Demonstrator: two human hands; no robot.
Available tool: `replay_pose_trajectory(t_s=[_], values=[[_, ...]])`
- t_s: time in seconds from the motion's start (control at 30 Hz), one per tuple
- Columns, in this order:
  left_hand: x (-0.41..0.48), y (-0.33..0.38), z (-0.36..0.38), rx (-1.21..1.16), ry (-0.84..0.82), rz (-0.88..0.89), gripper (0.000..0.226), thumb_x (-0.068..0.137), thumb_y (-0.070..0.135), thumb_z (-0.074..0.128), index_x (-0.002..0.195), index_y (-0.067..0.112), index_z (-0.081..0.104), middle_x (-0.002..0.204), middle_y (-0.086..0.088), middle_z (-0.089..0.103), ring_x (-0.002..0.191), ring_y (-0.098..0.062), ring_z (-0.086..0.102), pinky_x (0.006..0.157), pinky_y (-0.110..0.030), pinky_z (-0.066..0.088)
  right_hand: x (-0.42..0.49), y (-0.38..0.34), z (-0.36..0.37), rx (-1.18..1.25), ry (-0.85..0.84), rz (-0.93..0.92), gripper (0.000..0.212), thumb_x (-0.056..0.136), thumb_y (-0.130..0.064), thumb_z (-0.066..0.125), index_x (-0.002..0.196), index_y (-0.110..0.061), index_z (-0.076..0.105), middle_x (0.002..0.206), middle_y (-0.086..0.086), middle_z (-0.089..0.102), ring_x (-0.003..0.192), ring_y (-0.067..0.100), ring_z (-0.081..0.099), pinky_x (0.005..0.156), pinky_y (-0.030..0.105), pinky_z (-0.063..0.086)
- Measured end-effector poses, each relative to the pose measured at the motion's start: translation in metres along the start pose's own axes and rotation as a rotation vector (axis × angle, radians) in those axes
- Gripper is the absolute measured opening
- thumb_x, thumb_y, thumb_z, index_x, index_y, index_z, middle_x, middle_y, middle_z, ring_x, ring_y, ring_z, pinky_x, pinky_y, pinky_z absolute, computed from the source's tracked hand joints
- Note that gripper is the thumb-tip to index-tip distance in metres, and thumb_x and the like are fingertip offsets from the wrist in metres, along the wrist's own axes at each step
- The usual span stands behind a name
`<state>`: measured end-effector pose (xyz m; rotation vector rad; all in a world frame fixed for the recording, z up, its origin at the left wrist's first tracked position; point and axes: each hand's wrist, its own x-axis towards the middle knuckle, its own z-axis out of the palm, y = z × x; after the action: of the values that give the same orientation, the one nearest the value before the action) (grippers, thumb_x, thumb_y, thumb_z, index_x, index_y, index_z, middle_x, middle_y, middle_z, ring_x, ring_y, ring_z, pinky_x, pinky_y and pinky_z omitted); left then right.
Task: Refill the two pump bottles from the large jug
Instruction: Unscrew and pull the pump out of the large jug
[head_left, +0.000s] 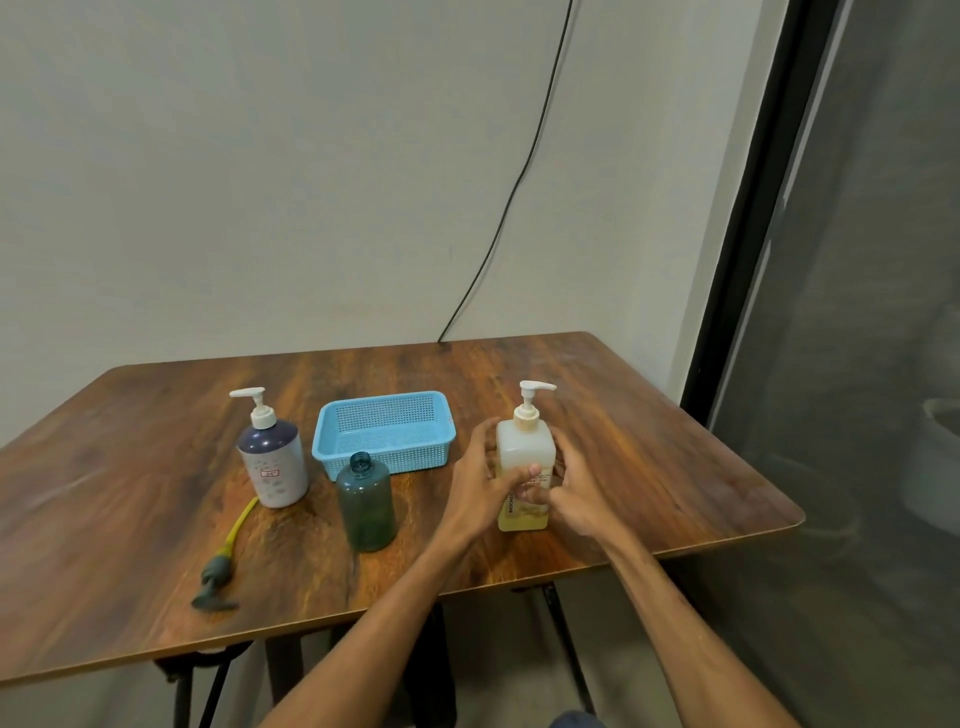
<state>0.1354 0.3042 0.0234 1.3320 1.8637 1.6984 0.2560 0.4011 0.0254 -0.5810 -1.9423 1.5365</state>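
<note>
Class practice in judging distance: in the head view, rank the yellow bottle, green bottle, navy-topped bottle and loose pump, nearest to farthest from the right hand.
1. yellow bottle, gripped by the right hand.
2. green bottle, centre, open-topped.
3. navy-topped bottle, farther left.
4. loose pump, lying near-left.

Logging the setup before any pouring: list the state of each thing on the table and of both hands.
square bottle: upright, pump on, yellowish liquid inside
green bottle: upright, pump off, neck open
loose pump: lying on the table
purple bottle: upright, pump on
blue basket: right way up
left hand: grips the square bottle
right hand: grips the square bottle
</note>
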Motion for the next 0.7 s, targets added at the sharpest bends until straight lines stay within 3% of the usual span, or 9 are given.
replay_pose_trajectory(t_s=[0.17, 0.3, 0.43, 0.5, 0.6, 0.7], values=[[0.000, 0.002, -0.004, 0.026, -0.032, -0.001, 0.076, 0.079, 0.042, 0.078, 0.141, 0.028, 0.037, 0.129, 0.008, 0.056, 0.109, -0.003, 0.059, 0.080, -0.014, 0.052, -0.001, 0.003, -0.001, 0.007, -0.009, -0.013, 0.086, 0.074, 0.004, 0.081, 0.139, -0.036, 0.041, 0.132, -0.004, 0.058, 0.120, 0.018, 0.059, 0.088, 0.035, 0.059], [-0.001, 0.002, -0.005, 0.016, -0.029, 0.007, 0.075, 0.079, 0.041, 0.077, 0.142, 0.027, 0.038, 0.130, 0.009, 0.056, 0.110, 0.001, 0.058, 0.079, -0.011, 0.051, -0.004, -0.004, -0.011, 0.020, -0.040, 0.020, 0.098, 0.070, 0.011, 0.080, 0.148, -0.027, 0.035, 0.135, -0.010, 0.054, 0.122, 0.013, 0.056, 0.087, 0.028, 0.057], [-0.003, 0.001, -0.003, -0.006, -0.008, 0.004, 0.073, 0.080, 0.039, 0.077, 0.141, 0.027, 0.039, 0.129, 0.008, 0.057, 0.108, 0.002, 0.058, 0.076, -0.011, 0.051, -0.006, -0.025, -0.022, -0.035, 0.166, -0.096, 0.070, 0.078, 0.008, 0.071, 0.140, -0.020, 0.051, 0.138, -0.005, 0.057, 0.129, 0.011, 0.052, 0.109, 0.042, 0.046], [-0.003, 0.000, -0.003, -0.017, 0.001, 0.007, 0.072, 0.081, 0.037, 0.077, 0.141, 0.027, 0.039, 0.128, 0.009, 0.057, 0.108, 0.000, 0.059, 0.078, -0.014, 0.053, -0.005, -0.037, -0.018, -0.043, 0.286, -0.141, 0.053, 0.082, -0.001, 0.070, 0.129, -0.023, 0.061, 0.128, -0.007, 0.064, 0.120, 0.010, 0.059, 0.104, 0.042, 0.050], [-0.004, -0.001, -0.002, -0.031, 0.011, 0.015, 0.073, 0.079, 0.039, 0.078, 0.141, 0.029, 0.040, 0.126, 0.012, 0.058, 0.108, -0.002, 0.061, 0.081, -0.020, 0.056, -0.002, -0.054, -0.003, -0.072, 0.353, -0.170, 0.041, 0.079, -0.026, 0.083, 0.118, -0.023, 0.069, 0.114, -0.008, 0.071, 0.104, 0.010, 0.066, 0.086, 0.028, 0.057], [-0.004, -0.003, 0.000, -0.041, 0.017, 0.019, 0.072, 0.079, 0.040, 0.078, 0.140, 0.030, 0.041, 0.123, 0.016, 0.059, 0.106, 0.004, 0.061, 0.083, -0.023, 0.057, 0.004, -0.066, 0.013, -0.127, 0.414, -0.190, 0.043, 0.073, -0.023, 0.088, 0.110, -0.010, 0.070, 0.102, 0.000, 0.071, 0.087, 0.008, 0.066, 0.063, 0.010, 0.052]])
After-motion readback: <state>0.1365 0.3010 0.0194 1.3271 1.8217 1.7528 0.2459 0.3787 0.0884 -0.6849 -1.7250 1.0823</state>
